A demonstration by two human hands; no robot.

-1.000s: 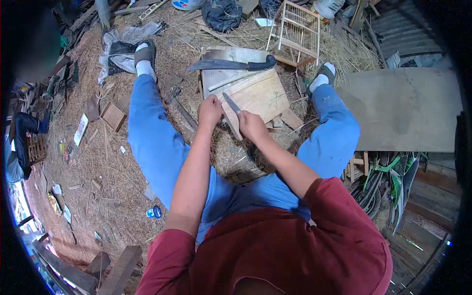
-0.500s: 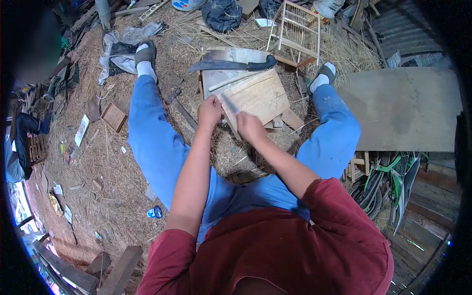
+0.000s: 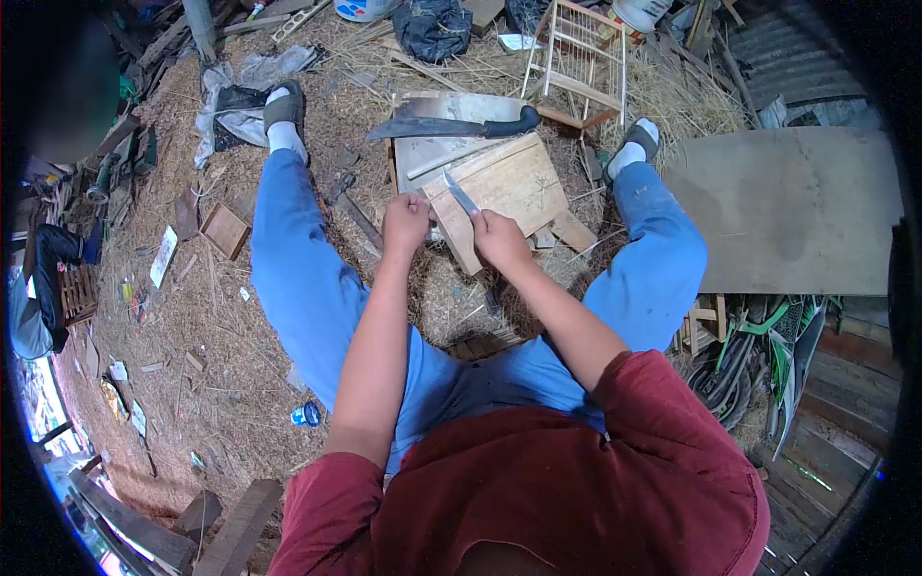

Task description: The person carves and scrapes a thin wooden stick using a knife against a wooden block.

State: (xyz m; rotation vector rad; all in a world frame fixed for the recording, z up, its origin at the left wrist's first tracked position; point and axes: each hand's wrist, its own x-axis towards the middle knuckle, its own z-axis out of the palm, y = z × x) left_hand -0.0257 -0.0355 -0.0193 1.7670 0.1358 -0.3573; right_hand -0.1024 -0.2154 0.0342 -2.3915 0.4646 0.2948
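My right hand (image 3: 500,240) is closed round the handle of a knife (image 3: 460,194), whose blade points up and left over a pale wooden board (image 3: 514,190). Just off the board's left corner, my left hand (image 3: 406,223) has its fingers pinched together; whatever is between them is too small to make out. A thin pale stick (image 3: 444,161) lies along the board's upper side. Beyond it, a large machete (image 3: 451,127) with a dark handle rests across a grey flat surface (image 3: 420,152).
A small cage-like wooden frame (image 3: 579,72) stands at the back right. To the right lies a wide flat sheet (image 3: 783,211). A shallow wooden box (image 3: 225,230) sits on the straw-strewn ground at left. Black plastic bags (image 3: 432,29) are at the back.
The knife's blade has moved slightly up and away from my left fingers, and my right hand has shifted a little right. My left hand has dropped back slightly from the board's corner.
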